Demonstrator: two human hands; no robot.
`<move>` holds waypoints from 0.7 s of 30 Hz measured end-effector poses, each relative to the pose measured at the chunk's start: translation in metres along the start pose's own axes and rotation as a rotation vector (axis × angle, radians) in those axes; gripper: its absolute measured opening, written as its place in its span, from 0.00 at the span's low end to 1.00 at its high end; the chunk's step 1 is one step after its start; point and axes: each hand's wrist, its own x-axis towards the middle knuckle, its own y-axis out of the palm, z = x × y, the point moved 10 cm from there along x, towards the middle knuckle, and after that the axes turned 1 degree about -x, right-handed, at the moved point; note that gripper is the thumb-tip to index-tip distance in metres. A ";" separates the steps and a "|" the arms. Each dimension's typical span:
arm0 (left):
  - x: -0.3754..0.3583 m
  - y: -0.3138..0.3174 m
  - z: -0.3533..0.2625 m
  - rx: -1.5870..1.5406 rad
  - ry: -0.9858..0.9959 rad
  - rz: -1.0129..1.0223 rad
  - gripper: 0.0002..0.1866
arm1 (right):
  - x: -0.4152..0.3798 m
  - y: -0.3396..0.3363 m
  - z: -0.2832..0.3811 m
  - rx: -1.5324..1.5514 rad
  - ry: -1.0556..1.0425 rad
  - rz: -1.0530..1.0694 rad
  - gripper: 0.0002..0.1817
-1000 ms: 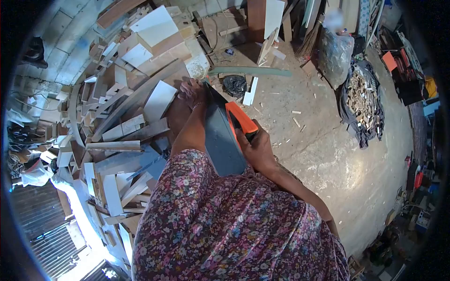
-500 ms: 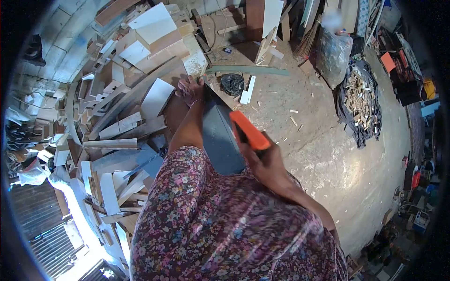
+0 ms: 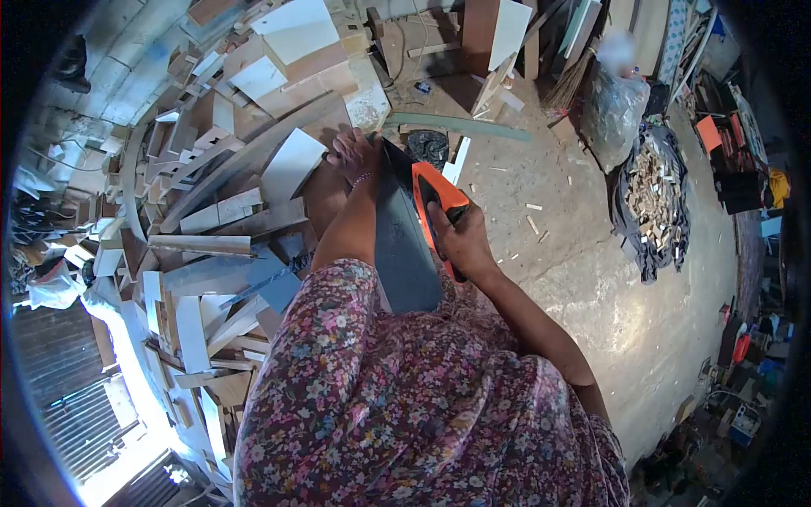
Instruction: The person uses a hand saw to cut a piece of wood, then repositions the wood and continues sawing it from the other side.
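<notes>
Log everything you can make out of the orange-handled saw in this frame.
The saw has a bright orange handle with black at the grip, smooth and plastic-looking, and a thin, dark, metal-looking blade. The right hand is closed around the grip. The blade points away from the wearer and slightly left, beside the upper part of the dark board, its far end near the left hand; whether they touch is unclear. Its teeth cannot be made out.
</notes>
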 end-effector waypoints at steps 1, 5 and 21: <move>0.000 0.006 -0.002 -0.022 -0.010 0.046 0.28 | 0.000 -0.002 0.000 -0.015 0.001 0.008 0.12; 0.000 0.001 0.003 -0.038 -0.044 -0.062 0.28 | -0.026 -0.006 0.027 -0.083 -0.149 -0.023 0.12; -0.001 0.001 0.003 -0.046 -0.064 0.069 0.29 | 0.007 0.004 -0.013 0.158 0.054 0.069 0.12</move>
